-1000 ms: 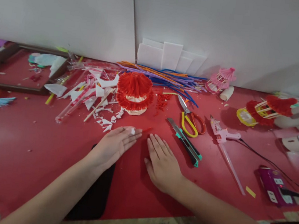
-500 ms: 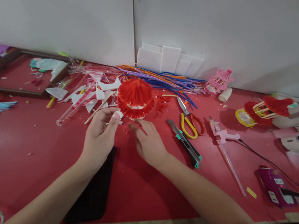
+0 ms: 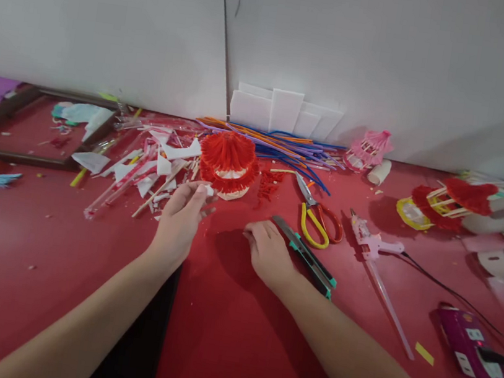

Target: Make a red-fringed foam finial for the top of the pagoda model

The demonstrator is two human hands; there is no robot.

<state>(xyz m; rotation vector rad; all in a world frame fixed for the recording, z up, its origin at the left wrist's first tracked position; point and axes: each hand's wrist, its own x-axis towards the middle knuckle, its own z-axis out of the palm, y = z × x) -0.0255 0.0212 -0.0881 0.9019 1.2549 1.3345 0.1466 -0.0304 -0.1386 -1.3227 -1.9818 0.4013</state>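
My left hand (image 3: 181, 216) is closed, with a small white piece (image 3: 209, 190) pinched between thumb and fingertips; its material is hard to tell. Just beyond it stands a small craft model with a frilled red roof (image 3: 229, 151), a red fringe below and a pale base. My right hand (image 3: 269, 251) hovers low over the red table, its fingers curled and pressed together. Whatever those fingertips hold, if anything, is too small to make out. A black and green utility knife (image 3: 310, 258) lies right beside this hand, and scissors (image 3: 314, 216) with yellow and red handles rest behind it.
A pink glue gun (image 3: 371, 240) lies at right, its cord leading towards a purple power strip (image 3: 469, 345). Pipe cleaners (image 3: 286, 144) and white foam sheets (image 3: 286, 111) are by the wall. Scraps (image 3: 151, 168) clutter the left. A black tablet-like slab (image 3: 142, 336) lies beneath my left forearm.
My right hand has drawn away from the red craft model, down and to the right, and its fingers have curled together. The left hand still pinches the white piece. The view has shifted slightly.
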